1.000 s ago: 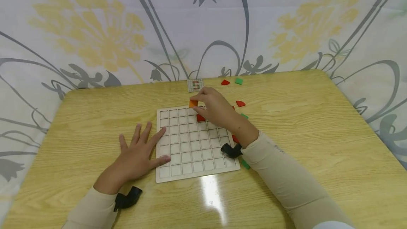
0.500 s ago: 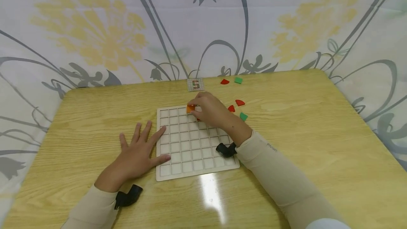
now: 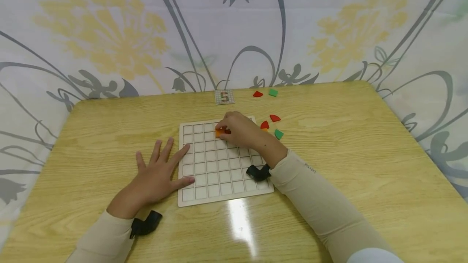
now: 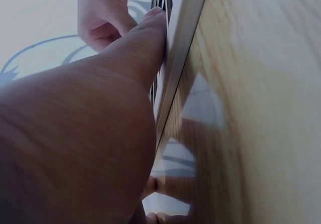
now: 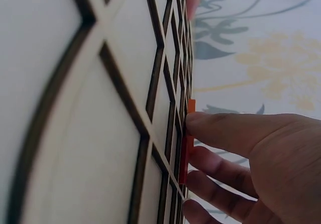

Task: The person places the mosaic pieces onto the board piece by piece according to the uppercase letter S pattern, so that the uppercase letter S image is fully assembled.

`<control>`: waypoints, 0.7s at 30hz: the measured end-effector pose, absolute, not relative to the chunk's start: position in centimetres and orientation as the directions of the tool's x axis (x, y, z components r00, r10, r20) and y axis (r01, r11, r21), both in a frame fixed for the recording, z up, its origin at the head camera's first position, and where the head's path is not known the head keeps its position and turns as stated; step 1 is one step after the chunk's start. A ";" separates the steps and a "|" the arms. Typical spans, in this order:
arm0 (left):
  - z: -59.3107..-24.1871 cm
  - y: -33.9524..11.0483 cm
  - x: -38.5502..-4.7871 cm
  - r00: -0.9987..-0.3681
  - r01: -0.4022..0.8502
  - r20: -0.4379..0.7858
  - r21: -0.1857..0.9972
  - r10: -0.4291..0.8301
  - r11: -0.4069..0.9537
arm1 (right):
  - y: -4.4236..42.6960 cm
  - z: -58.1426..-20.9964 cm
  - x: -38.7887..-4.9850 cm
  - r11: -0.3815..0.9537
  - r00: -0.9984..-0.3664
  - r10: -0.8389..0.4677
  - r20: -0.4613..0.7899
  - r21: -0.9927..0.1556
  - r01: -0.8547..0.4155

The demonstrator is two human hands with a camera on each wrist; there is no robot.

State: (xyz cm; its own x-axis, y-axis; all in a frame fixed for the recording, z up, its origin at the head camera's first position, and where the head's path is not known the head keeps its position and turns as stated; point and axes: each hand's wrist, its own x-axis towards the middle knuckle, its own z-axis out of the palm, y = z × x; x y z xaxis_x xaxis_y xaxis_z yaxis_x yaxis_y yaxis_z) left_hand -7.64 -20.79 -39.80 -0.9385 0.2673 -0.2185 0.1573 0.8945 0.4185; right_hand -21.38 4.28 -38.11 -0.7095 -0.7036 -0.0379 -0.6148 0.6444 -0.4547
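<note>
A pale grid board [image 3: 204, 169] with square cells lies on the table. My left hand [image 3: 157, 182] rests spread at its left edge, with thumb and index fingertip on the board. Toward the board's far side, my right hand [image 3: 243, 131] pinches an orange tile [image 3: 219, 133] between thumb and fingers, low over a cell. Right beside it a red tile [image 3: 227, 132] sits in the grid, partly hidden by the fingers. In the right wrist view the orange tile [image 5: 191, 106] shows at the thumb tip, and the red tile [image 5: 184, 158] lies along the grid surface.
Behind the board lies a small pattern card [image 3: 224, 97]. Loose pieces lie to the right: red quarter-rounds [image 3: 275, 118], a green quarter-round [image 3: 279, 134] and a green tile [image 3: 273, 92]. An orange piece is partly hidden by my right hand. Patterned cloth [image 3: 234, 31] hangs behind the table [image 3: 365, 153].
My right hand has brought the orange tile from above the board's far edge down and toward me, onto the cell left of the red tile. The left hand has stayed in place.
</note>
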 end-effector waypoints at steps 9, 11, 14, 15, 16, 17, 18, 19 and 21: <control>-39.5 -20.5 -7.7 -0.936 0.151 -0.227 0.430 0.269 0.890 | 4.4 -38.1 -21.2 0.656 -0.714 -0.700 -0.032 -0.422 -0.625; -39.5 -20.5 -7.7 -0.936 0.149 -0.228 0.431 0.267 0.890 | 4.4 -38.1 -21.2 0.657 -0.714 -0.699 -0.033 -0.422 -0.624; -39.5 -20.6 -7.7 -0.936 0.148 -0.230 0.430 0.266 0.891 | 4.4 -38.1 -21.1 0.655 -0.714 -0.700 -0.035 -0.431 -0.621; -39.5 -20.6 -7.7 -0.936 0.147 -0.231 0.429 0.266 0.891 | 4.4 -38.1 -21.1 0.655 -0.714 -0.699 -0.038 -0.434 -0.619; -39.5 -20.6 -7.7 -0.936 0.146 -0.232 0.429 0.265 0.891 | 4.3 -38.1 -21.1 0.655 -0.714 -0.699 -0.040 -0.436 -0.617; -39.5 -20.6 -7.7 -0.936 0.146 -0.232 0.428 0.264 0.892 | 4.3 -38.1 -21.1 0.655 -0.714 -0.699 -0.041 -0.436 -0.616; -39.5 -20.6 -7.7 -0.936 0.147 -0.230 0.429 0.265 0.891 | 4.3 -38.1 -21.1 0.656 -0.714 -0.699 -0.041 -0.435 -0.617; -39.5 -20.6 -7.7 -0.936 0.148 -0.229 0.430 0.266 0.891 | 4.3 -38.1 -21.1 0.657 -0.714 -0.699 -0.042 -0.433 -0.617; -39.5 -20.7 -7.7 -0.936 0.148 -0.230 0.427 0.265 0.892 | 4.2 -38.1 -21.1 0.658 -0.714 -0.698 -0.045 -0.432 -0.616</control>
